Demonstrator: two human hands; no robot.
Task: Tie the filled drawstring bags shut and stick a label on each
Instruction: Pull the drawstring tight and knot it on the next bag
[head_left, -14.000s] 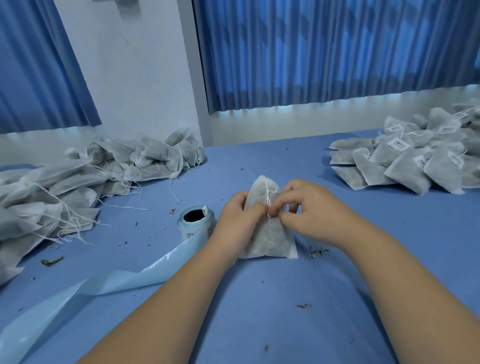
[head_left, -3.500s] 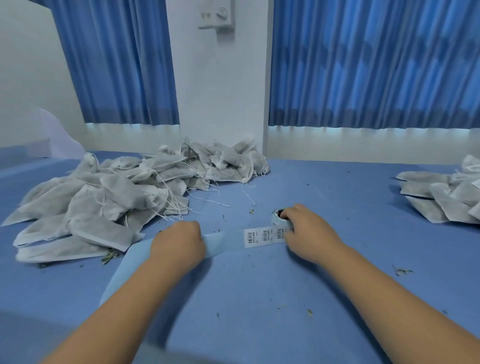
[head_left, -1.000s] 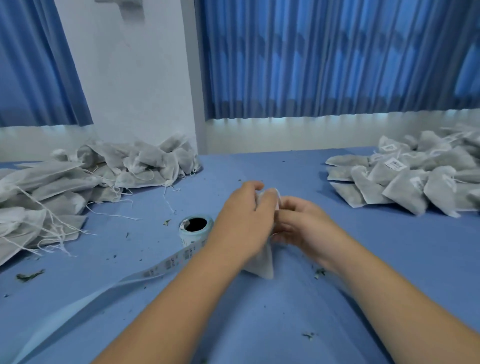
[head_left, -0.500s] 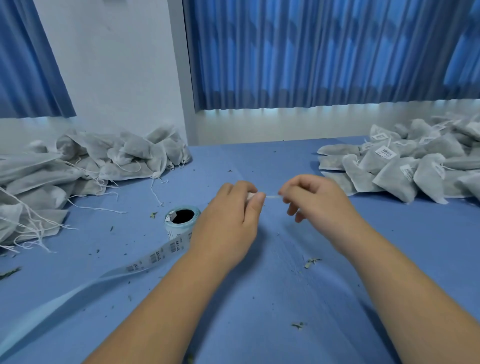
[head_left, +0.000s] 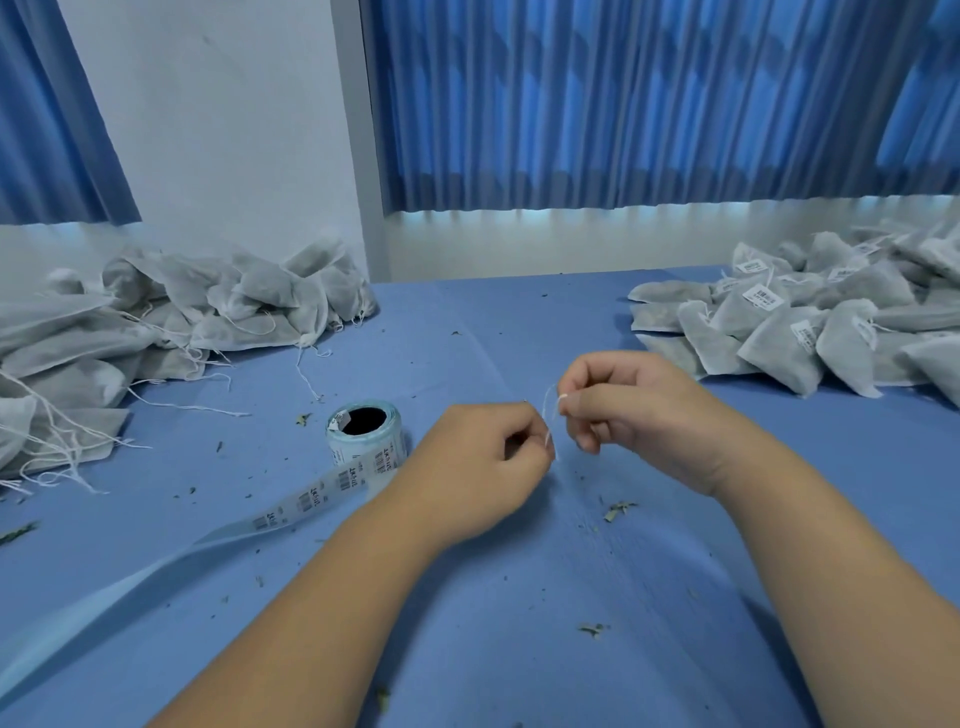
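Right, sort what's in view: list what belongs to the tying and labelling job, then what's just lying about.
Job: drawstring pinched between left hand and right hand; label roll; untied bags; labelled bags.
Lying about: leaf crumbs; curtains.

Blue table (head_left: 519, 623). Far left, untied bags (head_left: 208, 306) heaped; far right, labelled bags (head_left: 805, 332). Centre: label roll (head_left: 366, 431), leaf crumbs (head_left: 615, 509).

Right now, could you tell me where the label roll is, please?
In the head view, the label roll stands on the blue table left of centre, just left of the left hand, in front of the unlabelled bags.
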